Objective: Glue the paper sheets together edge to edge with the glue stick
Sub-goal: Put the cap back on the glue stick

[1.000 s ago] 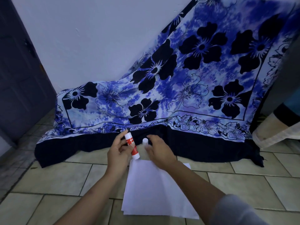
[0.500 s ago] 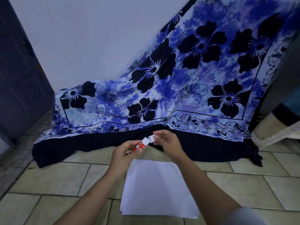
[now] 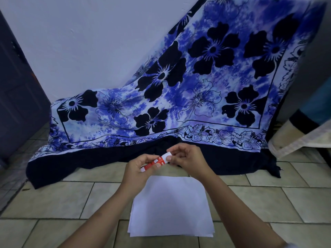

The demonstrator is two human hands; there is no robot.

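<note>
A stack of white paper sheets (image 3: pixel 171 206) lies on the tiled floor in front of me, edges nearly aligned. Above its far edge I hold a red and white glue stick (image 3: pixel 155 162), tilted with its cap end up to the right. My left hand (image 3: pixel 138 169) grips the red body. My right hand (image 3: pixel 186 159) pinches the white cap (image 3: pixel 168 156), which sits on the stick's end.
A blue and black flowered cloth (image 3: pixel 179 97) hangs from the wall and spreads onto the tiled floor (image 3: pixel 53 203) just beyond my hands. A dark door (image 3: pixel 16 90) stands at the left. A striped fabric bundle (image 3: pixel 297 133) sits at the right.
A second ago my hands were apart, the cap in my right hand and the stick in my left. They came together, and the cap now sits on the stick, lifted slightly above the paper.
</note>
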